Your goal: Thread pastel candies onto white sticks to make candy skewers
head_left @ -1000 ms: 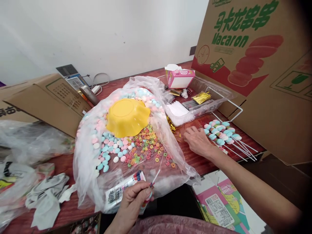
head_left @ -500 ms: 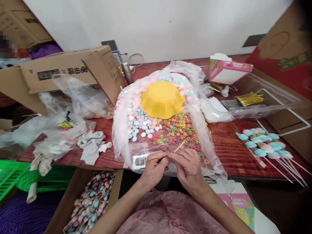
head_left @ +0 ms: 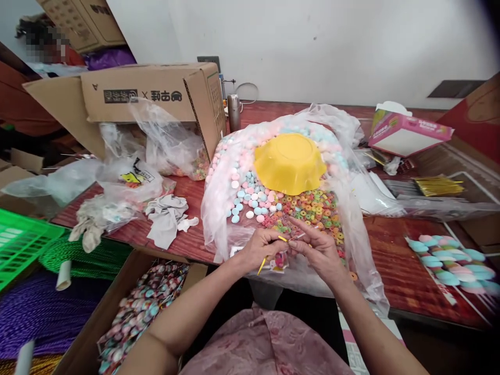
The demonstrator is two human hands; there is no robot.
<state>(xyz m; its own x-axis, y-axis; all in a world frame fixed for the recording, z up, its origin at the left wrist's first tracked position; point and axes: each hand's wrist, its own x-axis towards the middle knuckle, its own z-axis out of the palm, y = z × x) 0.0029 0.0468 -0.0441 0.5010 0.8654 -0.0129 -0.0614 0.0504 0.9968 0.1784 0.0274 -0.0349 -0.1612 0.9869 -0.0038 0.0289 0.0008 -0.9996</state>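
Both hands meet at the lower centre of the frame over a small wrapped sweet (head_left: 278, 261) on a thin white stick (head_left: 300, 236), which hangs just below the fingers. The step in hand looks like fastening a yellow twist tie (head_left: 261, 266) around the neck of its clear wrapper. The left hand (head_left: 254, 250) has thumb and forefinger pinched together on the tie, one loose end slanting downward. The right hand (head_left: 323, 256) holds its forefinger stretched out and apart from the thumb, near the stick; whether it presses on anything I cannot tell. The next move seems to call for a steady left pinch while the right fingertips bring the tie's ends around each other (fiddly, with a strip so narrow).

Behind them, a filmy, crumpled plastic bag (head_left: 373, 281) carries smooth, matte pastel ovals (head_left: 235, 212) and grainy-looking fruit-coloured rings (head_left: 314, 205). An upturned yellow basin (head_left: 289, 161) with a wavy rim sits on the heap. At right, a glossy bundle of gold ties (head_left: 439, 185) lies in a thin, clear tray (head_left: 461, 207); at lower right, plump pink-and-blue skewers (head_left: 455, 263) rest on the red-brown, wood-grained table (head_left: 385, 234).
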